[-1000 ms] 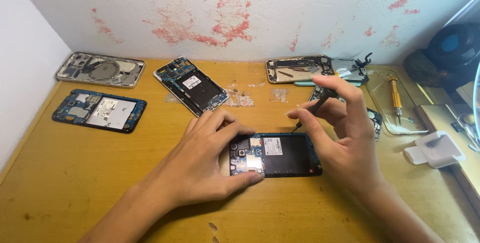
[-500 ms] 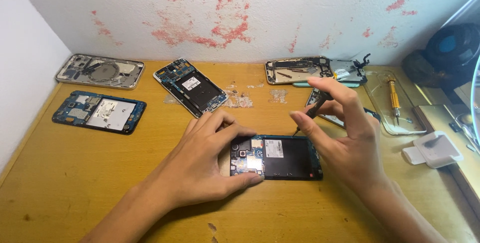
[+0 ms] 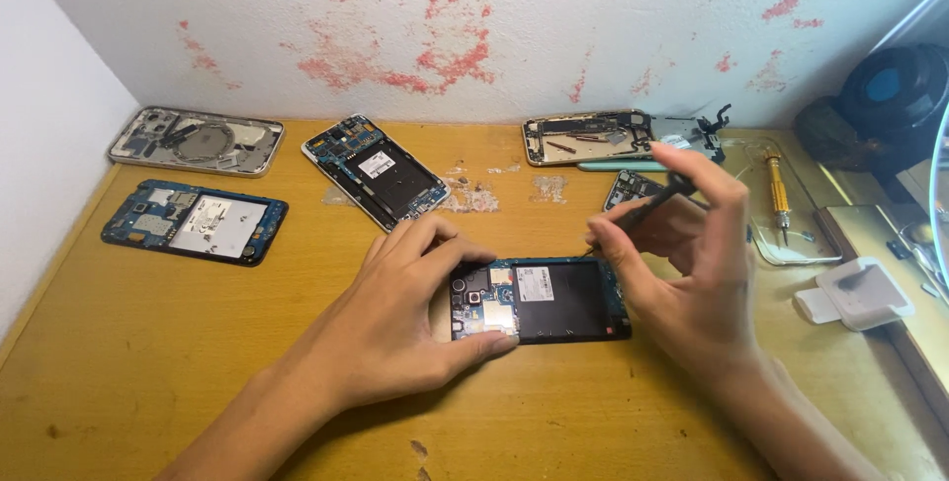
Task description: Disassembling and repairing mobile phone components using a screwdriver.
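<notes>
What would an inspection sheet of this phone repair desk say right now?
Surface: wooden desk, scratched, scraps near the middle back.
Job's things: opened phone lying flat; thin dark tool with its tip at the phone's upper edge.
Clutter: four more opened phones, two at the left, two at the back; yellow screwdriver; white box.
Hands: left hand steadies the phone; right hand pinches the tool.
Cables: nothing seen.
Surroundings: white wall with red blotches.
</notes>
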